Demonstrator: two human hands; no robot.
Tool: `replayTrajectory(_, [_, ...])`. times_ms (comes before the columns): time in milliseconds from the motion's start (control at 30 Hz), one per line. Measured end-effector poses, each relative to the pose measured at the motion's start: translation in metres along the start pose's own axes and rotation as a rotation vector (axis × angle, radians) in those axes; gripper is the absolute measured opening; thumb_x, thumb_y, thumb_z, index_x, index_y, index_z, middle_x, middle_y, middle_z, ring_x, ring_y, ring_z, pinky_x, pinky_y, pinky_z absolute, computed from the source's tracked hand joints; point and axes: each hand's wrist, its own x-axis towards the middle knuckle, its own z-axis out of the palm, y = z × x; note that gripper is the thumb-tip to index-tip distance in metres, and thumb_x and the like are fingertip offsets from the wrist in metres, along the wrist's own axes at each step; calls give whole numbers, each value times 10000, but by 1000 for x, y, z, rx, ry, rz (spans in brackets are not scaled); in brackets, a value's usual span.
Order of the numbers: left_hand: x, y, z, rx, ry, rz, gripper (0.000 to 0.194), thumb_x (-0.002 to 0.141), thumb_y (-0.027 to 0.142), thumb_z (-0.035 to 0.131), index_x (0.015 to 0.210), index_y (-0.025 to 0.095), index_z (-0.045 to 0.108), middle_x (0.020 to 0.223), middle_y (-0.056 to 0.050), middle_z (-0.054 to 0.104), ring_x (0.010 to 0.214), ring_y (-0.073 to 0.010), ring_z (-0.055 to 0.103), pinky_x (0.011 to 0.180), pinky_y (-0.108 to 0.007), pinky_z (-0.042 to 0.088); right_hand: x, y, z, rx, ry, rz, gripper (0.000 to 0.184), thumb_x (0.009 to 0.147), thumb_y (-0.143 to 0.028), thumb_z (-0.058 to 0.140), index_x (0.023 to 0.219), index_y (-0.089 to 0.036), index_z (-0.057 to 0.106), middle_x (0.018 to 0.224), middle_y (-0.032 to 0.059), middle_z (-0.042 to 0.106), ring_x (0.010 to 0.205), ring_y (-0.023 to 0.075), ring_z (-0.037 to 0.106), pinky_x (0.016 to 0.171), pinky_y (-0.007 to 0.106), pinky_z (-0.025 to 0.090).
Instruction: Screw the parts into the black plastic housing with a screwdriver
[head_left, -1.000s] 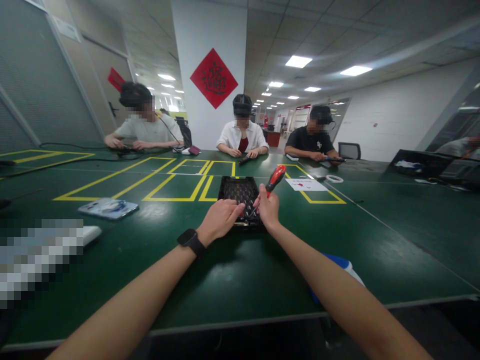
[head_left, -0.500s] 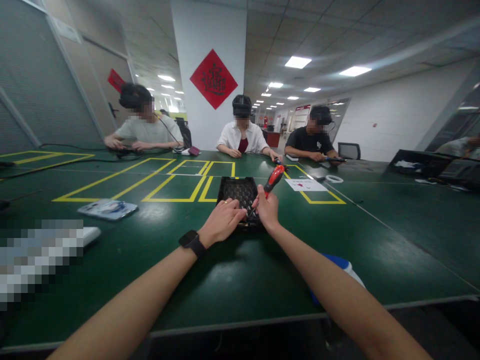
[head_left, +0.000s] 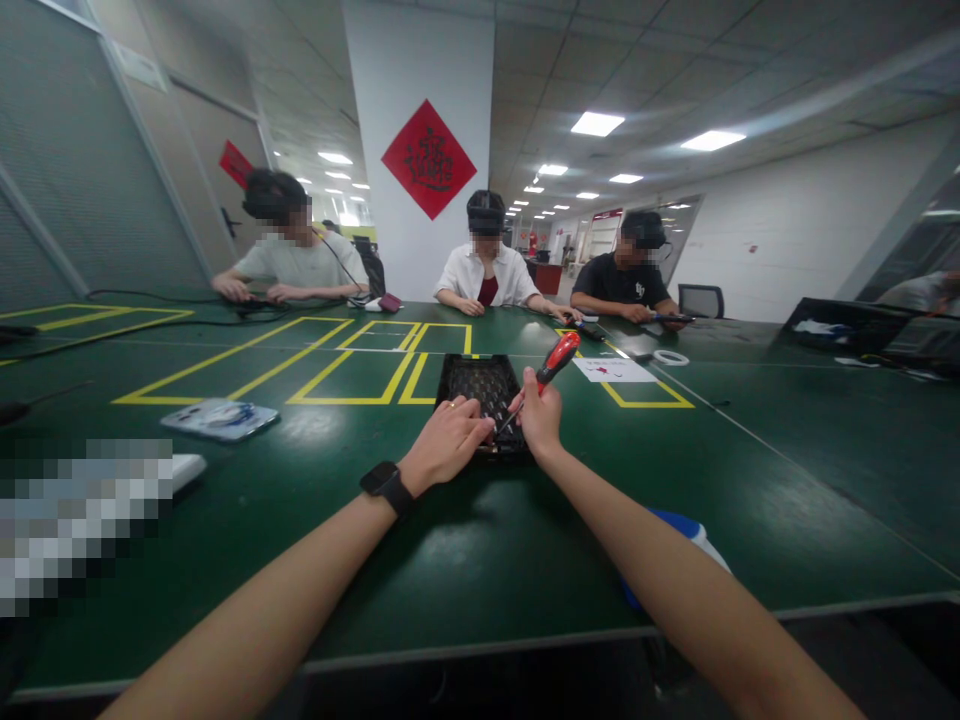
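Observation:
A shallow black case (head_left: 480,376) lies on the green table in front of me, its inside showing rows of small pits and bits of shiny metal. My right hand (head_left: 540,412) is wrapped round a red and black screwdriver (head_left: 561,356). Its handle leans up to the right and its thin shaft slants down into the near part of the case. Over the case's near left side rests my left hand (head_left: 450,440), fingers curled and thumb and forefinger close to the screwdriver's tip. Whatever is between those fingertips is hidden.
A phone (head_left: 220,418) lies to the left, near a pixelated white object (head_left: 82,520). A blue and white thing (head_left: 686,530) is partly under my right forearm. Beyond the case are yellow tape outlines, a paper sheet (head_left: 613,370) and a tape roll (head_left: 670,357). Three people sit opposite.
My left fingers have curled in and shifted slightly toward the screwdriver tip. The screwdriver handle has tilted a little further right. Across the table, a person's hand has moved outward to a dark object.

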Motion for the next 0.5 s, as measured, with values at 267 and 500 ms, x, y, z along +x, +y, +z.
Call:
replayTrajectory(267, [4, -4, 13, -125, 95, -132, 223, 761, 417, 616, 796, 199, 649, 742, -23, 632, 755, -172, 505, 690, -288, 359, -7, -14, 1, -42, 2, -96, 536, 845, -537, 352, 457, -188, 471, 406, -5, 508, 410, 102, 489, 572, 244, 414])
replayTrajectory(500, [10, 7, 20, -47, 85, -91, 176, 824, 328, 546, 752, 177, 600, 714, -30, 615, 744, -180, 509, 693, -306, 356, -11, -24, 1, 36, -110, -132, 406, 822, -524, 427, 662, -167, 537, 441, -31, 524, 401, 96, 496, 507, 221, 411])
